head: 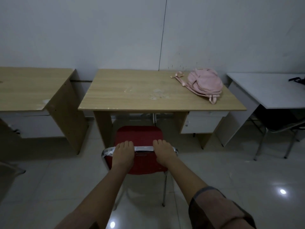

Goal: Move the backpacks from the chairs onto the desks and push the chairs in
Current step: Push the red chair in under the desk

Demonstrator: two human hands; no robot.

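Seen from the head camera, two bare forearms reach forward from the bottom of the view. The left hand (124, 152) and the right hand (165, 151) lie side by side on the shiny chrome top rail (144, 148) of a red padded chair with a metal frame (139, 138). The fingers of each hand are pressed together and curled over the rail, gripping it; the thumbs are hidden behind it.

The chair stands on a pale glossy tiled floor (214, 179), its seat facing a light wooden desk with a white drawer unit (132, 90). The front of the seat sits near the desk's edge but not yet under it.

A soft pink fabric backpack (204, 83) lies on the right rear part of this desk, straps trailing to its left. It appears closed; its contents cannot be seen. The drawer is shut.

The step in hand looks like pushing this chair in, the backpack already being moved. The next move likely calls for a straight push between the desk's legs.

A second wooden desk (33, 86) stands to the left, and a white desk (267, 90) to the right with a dark item, barely visible, at its edge.
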